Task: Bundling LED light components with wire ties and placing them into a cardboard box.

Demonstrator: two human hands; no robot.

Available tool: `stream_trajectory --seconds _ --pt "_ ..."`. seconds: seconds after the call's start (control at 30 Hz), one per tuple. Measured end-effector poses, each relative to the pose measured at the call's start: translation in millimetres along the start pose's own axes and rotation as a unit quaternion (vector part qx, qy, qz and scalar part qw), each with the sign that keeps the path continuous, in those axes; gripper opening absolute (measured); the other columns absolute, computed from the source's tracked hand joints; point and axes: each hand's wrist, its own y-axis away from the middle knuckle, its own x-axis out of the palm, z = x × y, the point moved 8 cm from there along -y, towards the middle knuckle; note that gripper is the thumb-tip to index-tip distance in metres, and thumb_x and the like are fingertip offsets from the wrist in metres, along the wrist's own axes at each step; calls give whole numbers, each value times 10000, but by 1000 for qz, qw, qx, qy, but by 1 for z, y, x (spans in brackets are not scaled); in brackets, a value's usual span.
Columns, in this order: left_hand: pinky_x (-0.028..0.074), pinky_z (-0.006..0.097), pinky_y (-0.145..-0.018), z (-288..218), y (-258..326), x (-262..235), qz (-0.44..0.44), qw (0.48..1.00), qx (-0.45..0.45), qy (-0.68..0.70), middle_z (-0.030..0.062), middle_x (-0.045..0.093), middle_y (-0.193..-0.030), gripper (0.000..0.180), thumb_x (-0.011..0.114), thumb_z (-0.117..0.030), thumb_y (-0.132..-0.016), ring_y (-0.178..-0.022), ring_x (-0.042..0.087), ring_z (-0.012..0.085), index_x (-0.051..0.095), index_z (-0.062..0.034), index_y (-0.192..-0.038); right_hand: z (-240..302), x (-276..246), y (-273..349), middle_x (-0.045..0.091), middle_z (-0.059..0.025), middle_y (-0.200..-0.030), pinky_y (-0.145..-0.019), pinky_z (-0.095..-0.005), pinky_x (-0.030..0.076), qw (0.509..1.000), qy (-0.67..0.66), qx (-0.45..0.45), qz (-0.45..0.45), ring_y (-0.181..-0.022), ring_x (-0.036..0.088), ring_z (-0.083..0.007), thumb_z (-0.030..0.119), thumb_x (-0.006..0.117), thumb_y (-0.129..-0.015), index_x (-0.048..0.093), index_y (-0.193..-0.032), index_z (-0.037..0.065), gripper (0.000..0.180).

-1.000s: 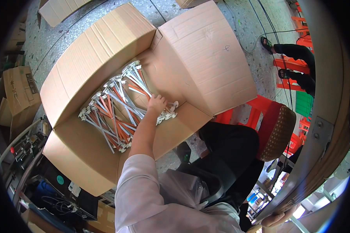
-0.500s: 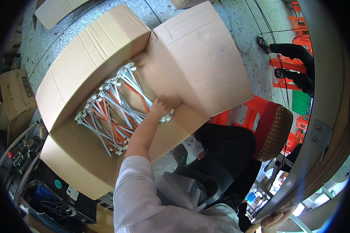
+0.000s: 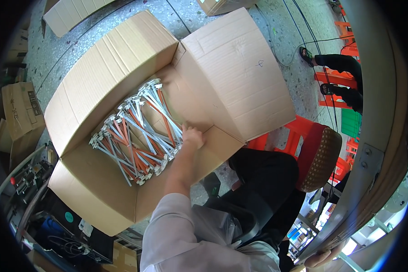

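My left hand reaches down into a big open cardboard box, fingers curled in beside the right end of a pile of cables. Whatever lies between those fingers is hidden. The cables are light grey and orange strands, with white connectors at both ends, laid in several crossing bundles on the box floor. At the lower right rim, my right hand shows in part by the pale metal edge, its fingers bent and close together. What it grips there I cannot make out.
A red plastic stool with a round patterned cushion stands right of the box. Machinery and a smaller carton are at the left. Black cables cross the terrazzo floor; another person's feet are beyond.
My left hand has moved slightly right and down, off the top of the cables to their right end. The white connectors near it now lie further left, closer to the pile.
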Motion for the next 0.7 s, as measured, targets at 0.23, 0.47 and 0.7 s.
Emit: stream_trajectory --seconds 0.23,0.47,0.7 --pt "109 525 -1153 -8 5 8 -30 999 -23 -9 96 558 -1328 518 367 -278 -943 -1303 434 271 377 -162 -1448 53 10 -36 359 -314 -1392 -1083 -514 275 992 -5 -106 74 -1300 365 -447 342 258 -953 328 -1362 -112 615" --pt "251 488 -1114 -33 82 -44 -237 965 101 -37 149 575 -1286 458 425 -277 -910 -1263 476 250 546 -91 -1311 70 -5 -48 382 -322 -1342 -1041 -550 292 987 -34 -140 76 -1206 406 -477 200 484 -850 451 -1280 -88 519" --pt "488 478 -778 -51 264 -253 -409 897 161 -49 180 662 -891 221 578 -216 -850 -867 630 359 661 -44 -962 63 -30 -42 454 -240 -1299 -956 -511 375 989 -94 -114 -5 -1150 442 -426 165 659 -739 551 -1254 37 541"
